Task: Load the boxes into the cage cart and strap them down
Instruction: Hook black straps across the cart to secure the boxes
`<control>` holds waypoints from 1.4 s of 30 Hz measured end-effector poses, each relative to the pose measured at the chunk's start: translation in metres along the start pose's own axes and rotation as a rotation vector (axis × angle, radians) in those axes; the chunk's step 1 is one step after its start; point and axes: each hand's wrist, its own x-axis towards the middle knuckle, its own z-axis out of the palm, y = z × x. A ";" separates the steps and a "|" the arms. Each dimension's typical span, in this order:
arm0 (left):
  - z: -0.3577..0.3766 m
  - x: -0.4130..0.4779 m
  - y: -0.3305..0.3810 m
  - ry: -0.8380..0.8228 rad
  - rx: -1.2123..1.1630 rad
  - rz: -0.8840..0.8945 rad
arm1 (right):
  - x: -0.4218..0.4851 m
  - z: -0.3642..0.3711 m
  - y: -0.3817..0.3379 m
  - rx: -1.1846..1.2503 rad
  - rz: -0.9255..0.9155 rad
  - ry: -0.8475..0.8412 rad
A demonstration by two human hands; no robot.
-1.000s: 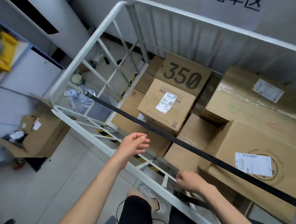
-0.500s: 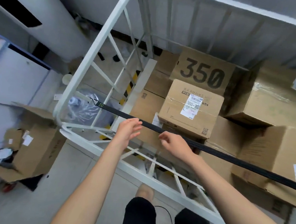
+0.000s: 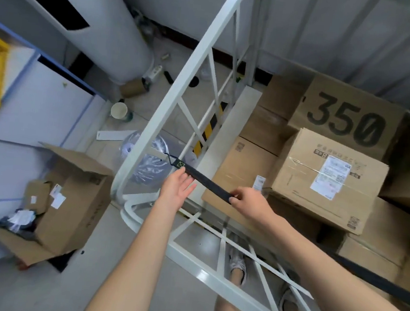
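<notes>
Downward from the head camera: a flat black webbing strap (image 3: 208,182) runs diagonally from its hook on the left rail of the white tubular steel cage cart (image 3: 180,89), above the stacked brown cardboard boxes (image 3: 322,183), toward lower right. The right hand (image 3: 249,204) pinches the strap. The left hand (image 3: 176,190), fingers straight and holding nothing, lies just beside the hooked end, the nearer hand to the hook.

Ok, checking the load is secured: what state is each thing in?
cage cart: loaded with boxes.
strap: hooked to the cart's side bar, stretched over the boxes.
left hand: open, by the strap's hooked end.
right hand: grips the strap.
floor box: open.
</notes>
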 end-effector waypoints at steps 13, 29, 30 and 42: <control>-0.007 -0.111 0.032 -0.094 -0.173 0.126 | -0.097 -0.070 -0.057 0.173 -0.159 0.009; 0.092 -0.185 -0.075 -0.241 0.146 0.105 | -0.201 -0.115 0.056 0.070 -0.066 0.094; 0.100 -0.190 -0.086 -0.252 0.161 0.097 | -0.209 -0.118 0.072 0.048 -0.067 0.118; 0.209 -0.263 -0.238 -0.219 0.169 0.127 | -0.304 -0.165 0.235 -0.102 -0.140 0.249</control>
